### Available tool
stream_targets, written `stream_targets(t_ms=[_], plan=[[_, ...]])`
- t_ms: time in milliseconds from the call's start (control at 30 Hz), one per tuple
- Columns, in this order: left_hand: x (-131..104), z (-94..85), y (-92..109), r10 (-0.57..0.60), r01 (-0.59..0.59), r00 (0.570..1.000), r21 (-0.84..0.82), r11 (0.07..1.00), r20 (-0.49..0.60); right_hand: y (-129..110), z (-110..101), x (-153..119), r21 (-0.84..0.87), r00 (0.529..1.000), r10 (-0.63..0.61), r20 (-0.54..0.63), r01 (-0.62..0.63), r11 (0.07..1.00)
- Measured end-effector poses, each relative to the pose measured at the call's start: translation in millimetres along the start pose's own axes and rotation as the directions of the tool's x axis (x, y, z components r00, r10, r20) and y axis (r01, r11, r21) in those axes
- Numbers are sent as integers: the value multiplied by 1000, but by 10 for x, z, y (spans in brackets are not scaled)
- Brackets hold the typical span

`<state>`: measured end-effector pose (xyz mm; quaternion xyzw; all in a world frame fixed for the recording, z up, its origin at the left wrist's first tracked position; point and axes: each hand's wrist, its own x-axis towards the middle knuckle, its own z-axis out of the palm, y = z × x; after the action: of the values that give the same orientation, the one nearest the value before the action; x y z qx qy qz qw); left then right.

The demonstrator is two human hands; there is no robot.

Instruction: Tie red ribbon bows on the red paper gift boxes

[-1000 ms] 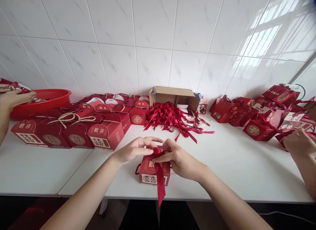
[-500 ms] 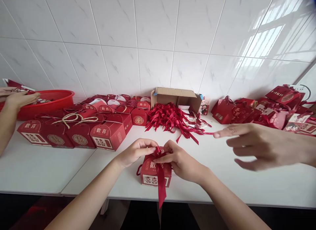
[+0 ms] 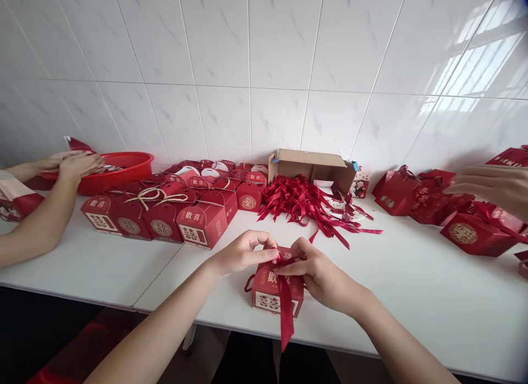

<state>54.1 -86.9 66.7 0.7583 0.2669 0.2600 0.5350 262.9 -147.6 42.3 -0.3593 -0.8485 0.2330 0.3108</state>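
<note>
A small red gift box with gold lettering stands near the table's front edge. A dark red satin ribbon lies over its top, one long tail hanging down the front past the table edge. My left hand pinches the ribbon between thumb and fingertips at the top of the box. From the other side, my right hand grips the ribbon there too, its fingers bent over the lid. The knot is partly hidden by my fingers. A dark red cord handle sticks out at the box's left side.
Rows of red gift boxes stand at left, with a red basket behind. Loose ribbons spill from a cardboard box. Another person's hands work at the basket; another hand is over red boxes at right.
The view has turned left. The other person's hand at right has drawn back from the ribbons to the red boxes, where another red box now stands. My hands stay on the ribbon.
</note>
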Motion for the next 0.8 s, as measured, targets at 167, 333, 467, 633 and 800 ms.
stream_targets(t_ms=[167, 333, 467, 633, 800], plan=[[6, 38, -11, 42, -38, 997, 64, 997, -59, 1, -15, 0, -15, 999, -30, -24, 30, 999], [-23, 153, -18, 108, -101, 993, 109, 989, -54, -24, -60, 8, 20, 995, -38, -95, 41, 999], [-18, 237, -22, 68, -49, 990, 143, 988, -127, -2, -82, 10, 26, 983, 13, -186, -9, 1000], [14, 299, -38, 11, 28, 975, 175, 984, -222, 51, -113, 35, 20, 970, 32, -241, -28, 999], [40, 303, -47, -8, 50, 974, 178, 983, -228, 90, -122, 58, -15, 961, 9, -276, -13, 1000]])
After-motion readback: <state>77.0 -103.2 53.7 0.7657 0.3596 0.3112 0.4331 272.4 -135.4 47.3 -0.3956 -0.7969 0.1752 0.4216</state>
